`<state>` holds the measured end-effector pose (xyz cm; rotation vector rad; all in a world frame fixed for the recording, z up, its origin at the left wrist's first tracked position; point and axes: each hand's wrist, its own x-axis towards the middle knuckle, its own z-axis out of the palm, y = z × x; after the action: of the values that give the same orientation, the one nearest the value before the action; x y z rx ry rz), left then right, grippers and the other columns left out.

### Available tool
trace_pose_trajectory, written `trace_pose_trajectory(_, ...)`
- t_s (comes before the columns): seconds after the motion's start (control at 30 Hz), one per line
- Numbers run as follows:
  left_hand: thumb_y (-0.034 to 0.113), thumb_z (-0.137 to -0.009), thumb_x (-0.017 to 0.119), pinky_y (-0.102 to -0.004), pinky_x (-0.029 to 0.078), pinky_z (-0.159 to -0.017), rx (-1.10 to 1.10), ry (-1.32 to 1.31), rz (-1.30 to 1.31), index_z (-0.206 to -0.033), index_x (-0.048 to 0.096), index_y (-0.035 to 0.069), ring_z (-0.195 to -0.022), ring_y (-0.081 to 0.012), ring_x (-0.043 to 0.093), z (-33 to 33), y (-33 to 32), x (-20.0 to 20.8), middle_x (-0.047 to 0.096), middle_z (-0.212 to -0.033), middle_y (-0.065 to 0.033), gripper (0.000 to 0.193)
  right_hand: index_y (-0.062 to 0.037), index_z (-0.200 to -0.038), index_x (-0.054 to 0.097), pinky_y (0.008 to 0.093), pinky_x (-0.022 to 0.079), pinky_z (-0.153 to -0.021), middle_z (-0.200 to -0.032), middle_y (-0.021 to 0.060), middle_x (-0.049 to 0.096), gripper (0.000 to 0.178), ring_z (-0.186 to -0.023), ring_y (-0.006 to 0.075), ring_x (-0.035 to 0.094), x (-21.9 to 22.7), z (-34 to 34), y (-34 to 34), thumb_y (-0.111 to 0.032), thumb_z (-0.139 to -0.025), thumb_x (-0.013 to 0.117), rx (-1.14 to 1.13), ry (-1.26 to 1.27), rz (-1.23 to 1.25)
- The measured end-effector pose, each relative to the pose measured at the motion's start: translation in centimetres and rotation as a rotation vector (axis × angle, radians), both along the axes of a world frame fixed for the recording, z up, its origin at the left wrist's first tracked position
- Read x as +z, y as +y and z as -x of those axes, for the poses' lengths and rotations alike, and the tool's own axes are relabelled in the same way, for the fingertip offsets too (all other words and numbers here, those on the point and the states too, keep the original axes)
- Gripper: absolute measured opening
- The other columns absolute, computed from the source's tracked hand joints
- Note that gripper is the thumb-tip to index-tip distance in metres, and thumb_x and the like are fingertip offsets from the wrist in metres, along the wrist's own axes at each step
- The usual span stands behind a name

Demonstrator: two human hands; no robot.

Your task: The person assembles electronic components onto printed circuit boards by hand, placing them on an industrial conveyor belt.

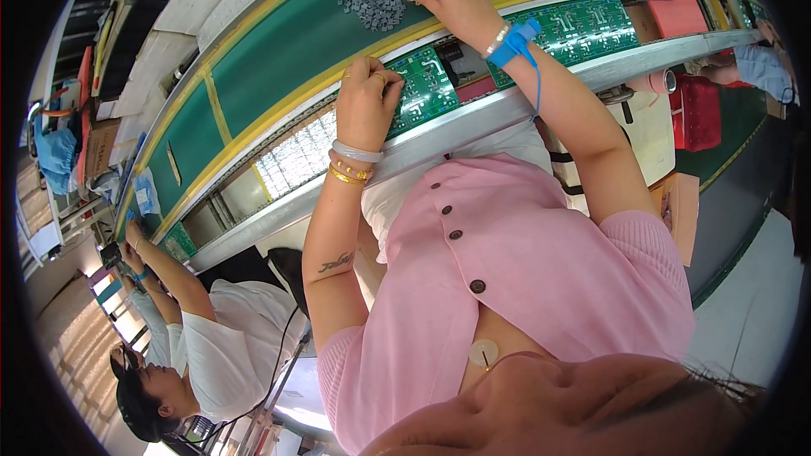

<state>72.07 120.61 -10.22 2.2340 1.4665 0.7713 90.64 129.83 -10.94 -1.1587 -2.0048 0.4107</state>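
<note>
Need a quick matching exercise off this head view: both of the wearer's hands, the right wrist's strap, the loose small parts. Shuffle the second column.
Things
1. Left hand
2. Right hand
3. Wrist strap
4. Small parts

Place, colour or state
A. Grey, heaped on the green surface
B. At a circuit board, by its left end
C. Right beside the heap
D. Bright blue

Pairs: 1-B, 2-C, 3-D, 4-A
</note>
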Motion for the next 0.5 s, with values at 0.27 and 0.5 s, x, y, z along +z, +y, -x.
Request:
trace_pose_trajectory(0.27, 0.009, -0.068, 0.069, -0.0355, 0.046, -0.068, -0.055, -0.013, 0.052, -0.075, 0.066, 0.004, -0.078, -0.0255, 0.056, 1.0, 1.2, 0.5, 0.055, -0.084, -0.0089, 0.009, -0.0056, -0.09, 0.061, 0.0336, 0.046, -0.068, -0.085, 0.0082, 0.06, 0.011, -0.079, 0.0274, 0.058, 2.4, -1.2, -6.7, -0.011, -0.08, 0.06, 0.078, 0.086, 0.132)
trace_pose_trajectory(0.5, 0.019, -0.07, 0.072, -0.0325, 0.047, -0.065, 0.224, -0.076, -0.048, -0.074, 0.068, 0.008, -0.072, -0.0209, 0.058, 3.2, 9.0, 0.2, 0.059, -0.077, -0.0057, 0.013, -0.0059, -0.084, 0.06, 0.0344, 0.046, -0.07, -0.084, 0.0069, 0.059, 0.008, -0.08, 0.0262, 0.056, 1.1, 0.8, -9.0, -0.011, -0.078, 0.061, 0.234, -0.036, 0.243)
